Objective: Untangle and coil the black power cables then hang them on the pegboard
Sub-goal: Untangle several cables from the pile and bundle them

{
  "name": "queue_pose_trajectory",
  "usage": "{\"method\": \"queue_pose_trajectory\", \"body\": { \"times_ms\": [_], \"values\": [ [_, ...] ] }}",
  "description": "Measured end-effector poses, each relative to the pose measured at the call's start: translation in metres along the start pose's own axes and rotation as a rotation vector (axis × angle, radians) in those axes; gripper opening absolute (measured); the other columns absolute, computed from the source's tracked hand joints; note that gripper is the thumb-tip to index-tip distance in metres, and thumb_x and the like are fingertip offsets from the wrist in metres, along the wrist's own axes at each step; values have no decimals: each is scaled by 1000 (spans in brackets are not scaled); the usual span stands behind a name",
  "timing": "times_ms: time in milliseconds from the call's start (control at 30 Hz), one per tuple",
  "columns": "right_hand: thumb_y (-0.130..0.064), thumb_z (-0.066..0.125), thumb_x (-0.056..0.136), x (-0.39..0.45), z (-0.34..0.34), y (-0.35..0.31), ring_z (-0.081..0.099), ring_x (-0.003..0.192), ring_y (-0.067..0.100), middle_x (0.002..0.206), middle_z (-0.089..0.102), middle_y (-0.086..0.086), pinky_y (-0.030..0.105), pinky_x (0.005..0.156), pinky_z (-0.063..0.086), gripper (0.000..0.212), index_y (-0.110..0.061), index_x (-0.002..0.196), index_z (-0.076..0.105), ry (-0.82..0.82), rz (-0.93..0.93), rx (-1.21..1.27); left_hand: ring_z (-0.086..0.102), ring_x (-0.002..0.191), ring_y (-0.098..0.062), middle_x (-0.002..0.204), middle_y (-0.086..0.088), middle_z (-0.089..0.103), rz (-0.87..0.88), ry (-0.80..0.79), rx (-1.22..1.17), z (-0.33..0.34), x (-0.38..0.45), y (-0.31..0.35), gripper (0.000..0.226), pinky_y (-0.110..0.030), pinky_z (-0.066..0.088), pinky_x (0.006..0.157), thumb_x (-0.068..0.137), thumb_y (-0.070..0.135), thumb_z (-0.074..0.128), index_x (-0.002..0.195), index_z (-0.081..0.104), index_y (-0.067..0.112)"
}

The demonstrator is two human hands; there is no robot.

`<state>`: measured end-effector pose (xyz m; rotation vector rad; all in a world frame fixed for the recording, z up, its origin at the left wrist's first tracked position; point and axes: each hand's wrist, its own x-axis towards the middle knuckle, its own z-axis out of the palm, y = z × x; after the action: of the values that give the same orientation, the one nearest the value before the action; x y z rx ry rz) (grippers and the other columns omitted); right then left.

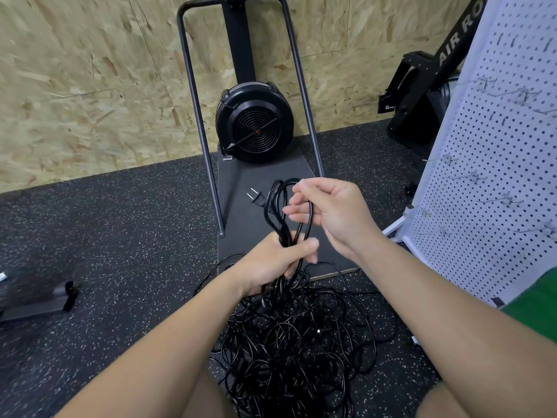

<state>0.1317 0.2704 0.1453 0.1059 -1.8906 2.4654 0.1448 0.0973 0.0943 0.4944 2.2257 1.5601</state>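
A big tangle of black power cables (295, 336) lies on the speckled floor between my forearms. My left hand (277, 263) grips a bunch of upright cable loops (278, 206) at their base. A two-prong plug (256, 198) sticks out to the left of the loops. My right hand (328, 212) holds one strand near the top of the loops, fingers curled round it. The white pegboard (494, 182) with metal hooks stands at the right.
A black fan machine (254, 122) on a dark base plate with a metal tube frame stands straight ahead against the chipboard wall. Another black machine (422, 95) sits at the back right. A dark foot piece (51, 300) lies at the left. Green cloth (536, 303) shows at the right edge.
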Motion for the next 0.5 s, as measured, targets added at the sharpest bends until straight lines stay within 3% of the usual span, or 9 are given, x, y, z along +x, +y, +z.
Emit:
{"method": "queue_pose_trajectory", "body": {
  "times_ms": [67, 133, 233, 300, 367, 433, 500],
  "values": [
    [-11, 68, 110, 1, 2, 4, 82, 92, 41, 93, 78, 20, 46, 85, 70, 19, 4, 108, 79, 9, -10, 9, 43, 59, -21, 65, -9, 53, -12, 39, -17, 4, 0, 2, 54, -41, 40, 74, 111, 59, 55, 80, 65, 16],
    [-10, 71, 107, 3, 2, 6, 82, 96, 38, 100, 81, 18, 48, 91, 68, 14, 1, 113, 79, 32, -66, 0, 45, 65, -24, 77, -7, 56, -6, 64, -41, 4, 1, 4, 55, -43, 42, 77, 115, 55, 49, 79, 59, 14],
    [-20, 81, 101, 8, -5, 5, 79, 107, 13, 115, 81, 2, 27, 89, 64, 27, -17, 127, 77, 141, -176, -208, 52, 80, -21, 77, -5, 53, 29, 110, -107, -2, 4, 4, 61, -46, 50, 95, 116, 52, 44, 77, 52, 6],
    [-34, 78, 103, 10, -9, 14, 74, 111, 1, 123, 77, -9, 23, 88, 63, 34, -25, 136, 71, 153, -109, -314, 59, 88, -26, 74, -7, 47, 43, 143, -369, -7, 7, 1, 58, -56, 55, 109, 116, 47, 48, 75, 50, 6],
    [-38, 64, 111, 12, -13, 29, 75, 111, 3, 124, 77, -9, 37, 103, 63, 31, -24, 138, 68, 73, 42, -351, 63, 84, -27, 74, -9, 40, 45, 184, -551, -12, 8, 1, 54, -55, 60, 104, 116, 44, 50, 76, 50, 8],
    [-33, 51, 117, 12, -13, 44, 78, 111, 10, 123, 80, -2, 46, 113, 57, 31, -19, 138, 68, -23, 157, -330, 59, 73, -25, 73, -8, 38, 28, 238, -544, -18, 8, 2, 53, -45, 63, 86, 116, 49, 48, 76, 50, 13],
    [-23, 44, 119, 11, -12, 56, 80, 107, 13, 120, 82, 5, 45, 116, 54, 34, -12, 138, 70, -85, 201, -269, 55, 66, -24, 69, -6, 41, 34, 309, -436, -25, 9, 4, 56, -40, 45, 61, 115, 58, 45, 76, 50, 18]
  ]
}}
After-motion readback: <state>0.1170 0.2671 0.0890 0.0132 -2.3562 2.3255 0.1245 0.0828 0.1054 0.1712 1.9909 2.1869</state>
